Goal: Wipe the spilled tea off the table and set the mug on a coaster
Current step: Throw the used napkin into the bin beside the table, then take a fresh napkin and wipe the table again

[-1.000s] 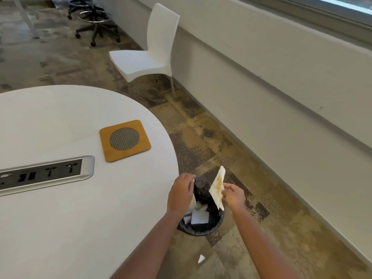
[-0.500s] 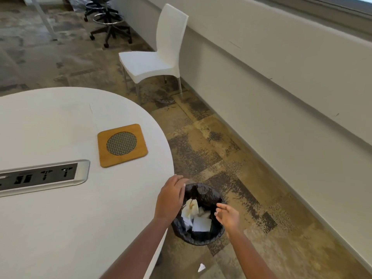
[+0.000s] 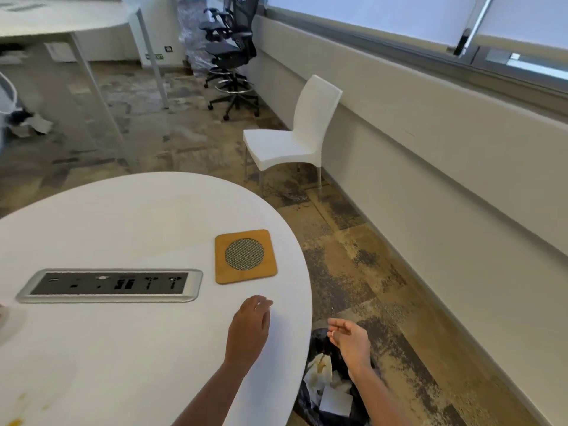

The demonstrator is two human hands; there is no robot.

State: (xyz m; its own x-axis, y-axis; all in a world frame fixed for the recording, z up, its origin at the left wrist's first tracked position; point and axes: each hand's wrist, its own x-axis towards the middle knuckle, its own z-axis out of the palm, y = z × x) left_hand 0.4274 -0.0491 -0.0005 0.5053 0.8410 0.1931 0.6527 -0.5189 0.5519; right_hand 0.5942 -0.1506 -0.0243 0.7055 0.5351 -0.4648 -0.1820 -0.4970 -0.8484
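A square wooden coaster [image 3: 246,256] with a round mesh centre lies on the white table [image 3: 123,222] near its right edge. My left hand [image 3: 249,329] hovers flat over the table just below the coaster, fingers apart, holding nothing. My right hand [image 3: 350,336] is open and empty above a black-lined bin [image 3: 310,404] beside the table. Tea-stained paper napkins [image 3: 319,373] lie inside the bin. Yellowish tea marks [image 3: 18,419] show on the table at the bottom left. The mug is out of sight, apart from a blurred shape at the left edge.
A grey socket strip [image 3: 110,285] is set into the table left of the coaster. A white chair [image 3: 292,139] stands by the wall, a black office chair [image 3: 230,53] farther back. Another white table [image 3: 61,16] is at the top left.
My right hand let the stained napkin drop into the bin and is now empty. My left hand moved from the bin's rim onto the table. The view has swung up and left.
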